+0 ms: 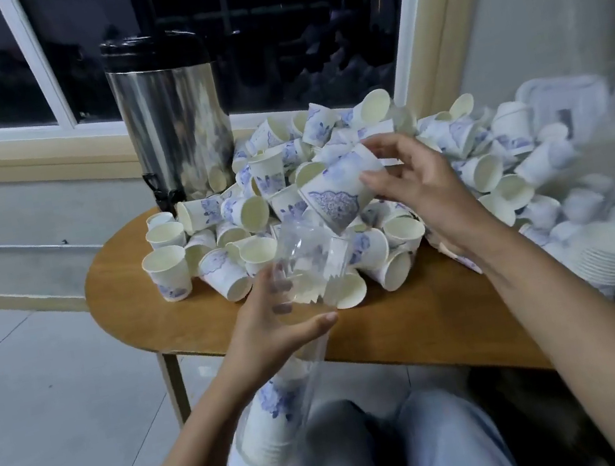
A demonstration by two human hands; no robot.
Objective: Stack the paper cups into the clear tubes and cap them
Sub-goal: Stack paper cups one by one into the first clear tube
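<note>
My left hand grips a clear plastic tube that slants from the table's front edge down toward my lap. A stack of white paper cups with blue print fills its lower part. My right hand holds one paper cup by its base, mouth pointing left and down, just above the tube's open upper end. A large heap of loose paper cups covers the wooden table behind both hands.
A steel urn with a black lid stands at the table's back left by the window. Stacked cups and white lids lie at the right. My knees in jeans are below the table edge.
</note>
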